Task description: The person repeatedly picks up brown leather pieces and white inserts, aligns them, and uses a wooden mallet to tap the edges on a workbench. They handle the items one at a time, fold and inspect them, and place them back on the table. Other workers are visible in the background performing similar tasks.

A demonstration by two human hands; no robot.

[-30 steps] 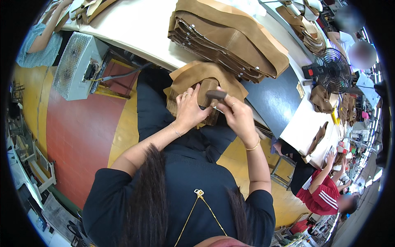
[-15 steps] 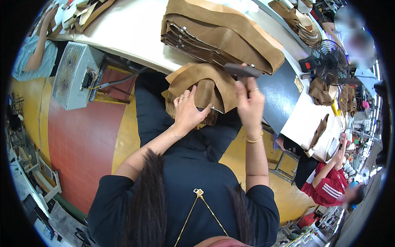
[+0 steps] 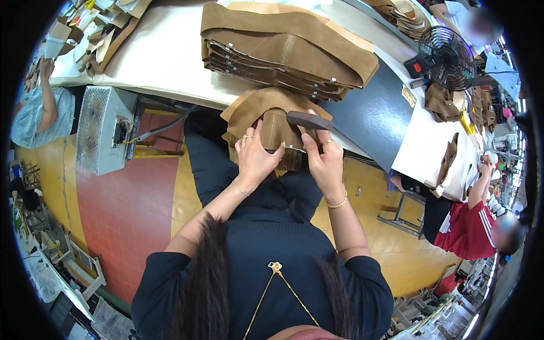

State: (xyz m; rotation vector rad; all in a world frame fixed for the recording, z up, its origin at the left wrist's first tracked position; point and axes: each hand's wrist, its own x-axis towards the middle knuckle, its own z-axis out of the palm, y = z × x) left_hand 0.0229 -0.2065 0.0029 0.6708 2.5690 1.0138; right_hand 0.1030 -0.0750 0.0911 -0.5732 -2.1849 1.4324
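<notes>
A folded brown leather piece (image 3: 252, 109) rests over my lap at the table's near edge, with a seamed panel (image 3: 277, 128) showing in its curve. My left hand (image 3: 256, 157) holds it down, thumb and forefinger apart on the panel. In my right hand (image 3: 325, 160) is a hammer, its dark head (image 3: 309, 120) lying just above the leather's right side. My right fingers are closed round its handle, which they mostly hide. Whether the hammer touches the leather I cannot tell.
A stack of brown leather pieces (image 3: 289, 54) lies on the white table (image 3: 164, 62) just beyond. Right of it is a dark board (image 3: 371, 122), then a black fan (image 3: 446, 58). A grey metal box (image 3: 105, 130) stands at left. Co-workers sit at both sides.
My right hand has come down and left, bringing the hammer from above the stack's edge to the leather piece. My left hand keeps its hold. The whole view has shifted slightly.
</notes>
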